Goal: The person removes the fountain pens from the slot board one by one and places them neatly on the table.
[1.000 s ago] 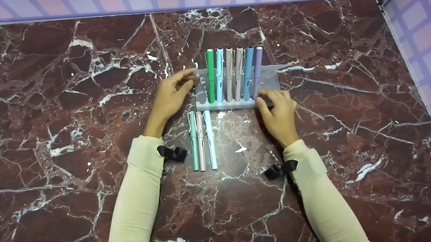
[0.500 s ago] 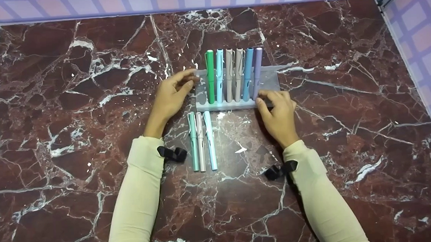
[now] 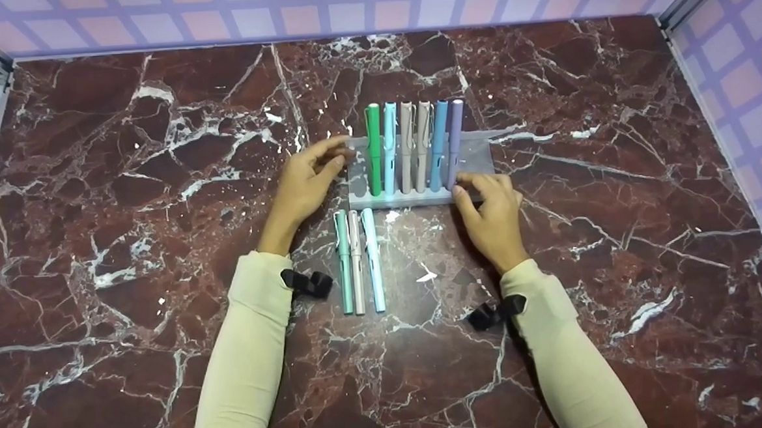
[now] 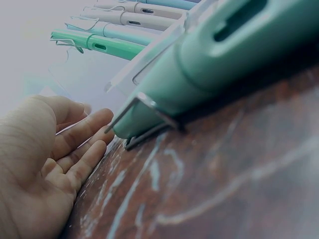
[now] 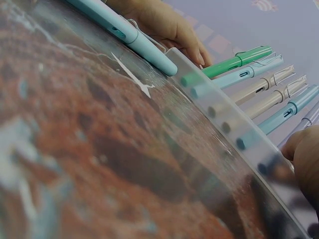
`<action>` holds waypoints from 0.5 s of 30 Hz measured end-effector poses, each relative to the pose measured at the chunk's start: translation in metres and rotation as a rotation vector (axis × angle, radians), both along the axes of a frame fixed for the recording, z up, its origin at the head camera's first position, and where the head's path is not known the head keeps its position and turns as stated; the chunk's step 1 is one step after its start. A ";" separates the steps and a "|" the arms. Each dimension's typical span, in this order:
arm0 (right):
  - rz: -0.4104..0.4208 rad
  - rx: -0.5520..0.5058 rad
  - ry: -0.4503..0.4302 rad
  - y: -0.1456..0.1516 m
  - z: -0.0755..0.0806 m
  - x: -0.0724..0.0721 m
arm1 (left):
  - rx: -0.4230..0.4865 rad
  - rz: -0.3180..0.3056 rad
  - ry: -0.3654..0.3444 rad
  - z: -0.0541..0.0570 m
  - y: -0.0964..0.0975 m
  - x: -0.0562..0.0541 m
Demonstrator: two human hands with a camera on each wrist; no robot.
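Observation:
A clear acrylic pen stand [image 3: 400, 202] holds a row of capped pens: a green pen [image 3: 375, 150], a light blue pen [image 3: 390, 149], two beige ones, a blue pen [image 3: 439, 147] and a purple pen [image 3: 455, 138] at the right end. My right hand [image 3: 492, 215] pinches the purple pen's lower end with thumb and index finger, beside the stand's front strip. At the stand's left edge, my left hand [image 3: 308, 185] has loosely bent fingers and nothing in its palm. The left wrist view shows those fingers [image 4: 82, 144] apart from the nearby teal pen [image 4: 194, 64].
Three more capped pens lie side by side in front of the stand: teal, a silver-grey pen [image 3: 356, 264] and a pale blue pen [image 3: 373, 260]. The tabletop [image 3: 162, 264] is dark red marble pattern. Checkered panels [image 3: 344, 10] border it at the back and sides.
The head view has tilted slightly, so everything sits a little lower in it. Both hands, the stand and the pens keep their places relative to one another.

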State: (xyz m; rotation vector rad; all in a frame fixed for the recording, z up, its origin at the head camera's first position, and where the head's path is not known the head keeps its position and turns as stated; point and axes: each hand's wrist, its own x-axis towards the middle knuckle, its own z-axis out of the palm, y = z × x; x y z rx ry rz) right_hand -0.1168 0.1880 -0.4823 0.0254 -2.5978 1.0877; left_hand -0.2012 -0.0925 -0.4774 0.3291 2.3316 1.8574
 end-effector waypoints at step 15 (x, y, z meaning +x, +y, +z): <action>-0.007 0.013 0.014 0.000 -0.002 -0.001 | 0.002 0.001 0.018 -0.002 0.000 0.000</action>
